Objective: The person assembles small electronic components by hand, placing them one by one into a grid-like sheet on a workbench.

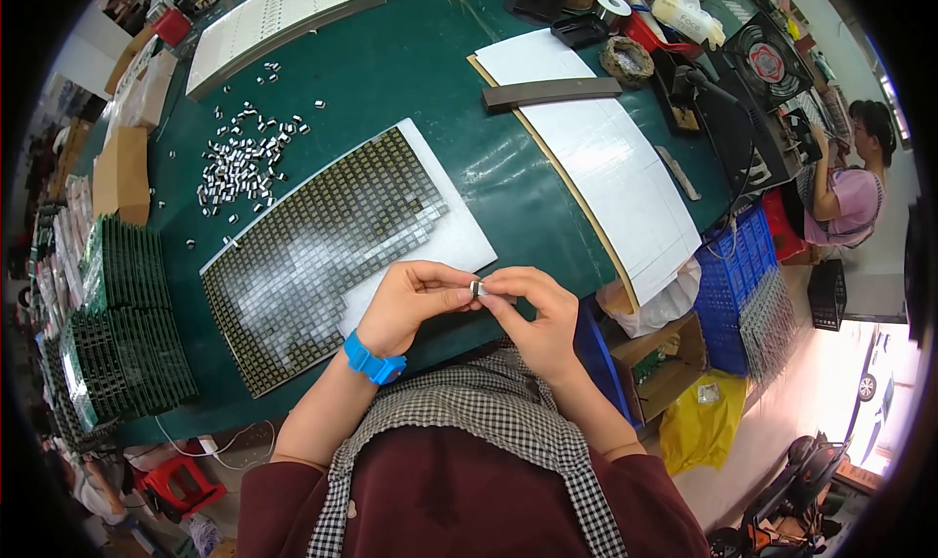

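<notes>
Between the fingertips of both hands is a small silver-and-dark metal part (476, 289), held in front of my body near the table edge. My left hand (405, 306), with a blue band at the wrist, pinches it from the left. From the right, my right hand (539, 325) closes thumb and fingers on it. A white sheet (454, 228) lies beyond my left hand, largely covered by rows of small square pieces (337, 231), some dark with gold marks and some silvery. Farther left, loose silver metal parts (239, 172) are scattered in a pile on the green table (391, 60).
Stacked green circuit boards (127, 309) stand at the left edge. A white board (611, 167) with a dark bar (552, 93) across it lies to the right. Beyond are a solder spool (613, 7) and a fan (767, 58). Another person (852, 192) works at far right.
</notes>
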Motion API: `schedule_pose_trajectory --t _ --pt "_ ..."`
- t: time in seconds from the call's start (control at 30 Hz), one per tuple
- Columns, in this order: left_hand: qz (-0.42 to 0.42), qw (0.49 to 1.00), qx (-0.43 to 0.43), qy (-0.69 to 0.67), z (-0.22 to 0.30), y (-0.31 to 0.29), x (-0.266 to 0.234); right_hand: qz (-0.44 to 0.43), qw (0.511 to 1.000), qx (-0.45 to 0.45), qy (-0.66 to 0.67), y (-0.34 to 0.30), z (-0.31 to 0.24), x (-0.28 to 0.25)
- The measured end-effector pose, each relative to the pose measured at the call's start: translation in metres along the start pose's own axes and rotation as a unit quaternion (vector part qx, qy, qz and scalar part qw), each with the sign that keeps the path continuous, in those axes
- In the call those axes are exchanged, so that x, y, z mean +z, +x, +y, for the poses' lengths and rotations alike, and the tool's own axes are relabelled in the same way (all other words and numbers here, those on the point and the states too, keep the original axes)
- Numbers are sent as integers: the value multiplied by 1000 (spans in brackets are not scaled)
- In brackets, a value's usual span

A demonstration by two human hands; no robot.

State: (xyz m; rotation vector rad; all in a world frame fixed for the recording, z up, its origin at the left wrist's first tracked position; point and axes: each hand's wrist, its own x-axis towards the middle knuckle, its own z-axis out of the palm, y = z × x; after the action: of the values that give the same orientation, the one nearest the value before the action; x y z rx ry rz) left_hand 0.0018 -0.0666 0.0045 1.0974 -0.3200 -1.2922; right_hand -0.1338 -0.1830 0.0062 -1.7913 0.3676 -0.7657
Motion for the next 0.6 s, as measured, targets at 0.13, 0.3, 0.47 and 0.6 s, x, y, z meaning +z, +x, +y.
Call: schedule_pose_trajectory --t 0.13,0.3,0.47,0.6 --pt "-5 1000 10 -12 1 -1 2 10 1000 18 13 -2 3 1" --pt "-1 1000 17 -8 1 -2 3 20 1000 6 1 -2 -1 2" --pt "17 993 50 109 6 -5 7 14 1000 -16 -13 -3 -1 1" --pt "30 978 52 198 9 -10 10 -8 999 -18 -46 -7 2 1"
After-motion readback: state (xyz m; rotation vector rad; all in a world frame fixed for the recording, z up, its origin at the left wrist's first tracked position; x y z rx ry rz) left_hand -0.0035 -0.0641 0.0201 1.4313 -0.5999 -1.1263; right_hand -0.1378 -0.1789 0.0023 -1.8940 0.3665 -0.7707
